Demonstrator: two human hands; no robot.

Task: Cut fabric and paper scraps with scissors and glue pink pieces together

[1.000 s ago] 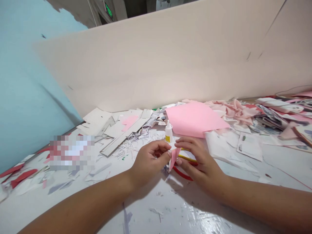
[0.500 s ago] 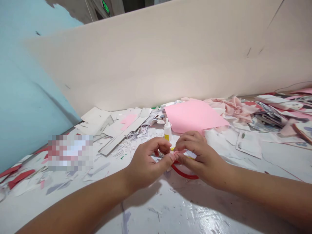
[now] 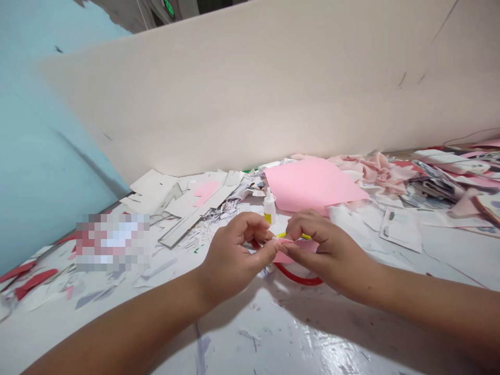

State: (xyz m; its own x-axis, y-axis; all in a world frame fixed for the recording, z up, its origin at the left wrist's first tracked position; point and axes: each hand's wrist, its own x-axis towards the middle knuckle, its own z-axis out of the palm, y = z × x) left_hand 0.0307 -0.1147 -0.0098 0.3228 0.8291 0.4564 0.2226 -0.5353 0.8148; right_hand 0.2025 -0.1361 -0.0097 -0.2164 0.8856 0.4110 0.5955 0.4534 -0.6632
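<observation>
Between my two hands is a small folded piece of pink paper (image 3: 287, 252), partly hidden by my fingers. My left hand (image 3: 242, 255) pinches its left edge between thumb and forefinger. From the other side, my right hand (image 3: 320, 245) pinches it with thumb and fingertips. Just below the paper, the red handle (image 3: 299, 276) curves out; a yellow edge (image 3: 282, 235) shows behind my fingers, and what these belong to is mostly hidden. A small white glue bottle (image 3: 269, 205) with a yellow label stands upright just beyond my hands.
A large pink sheet (image 3: 312, 182) lies behind the bottle. White cardboard strips (image 3: 203, 213) and paper shreds are to the left, red scraps (image 3: 37, 283) at the far left. Fabric and paper pieces (image 3: 383, 174) are heaped at right. A pale panel (image 3: 250, 104) closes off the table's back.
The pink piece was held upright, then hidden by my fingers; now it lies flatter, with a broader part showing under my right hand. Both hands stay close together. The view has tilted slightly.
</observation>
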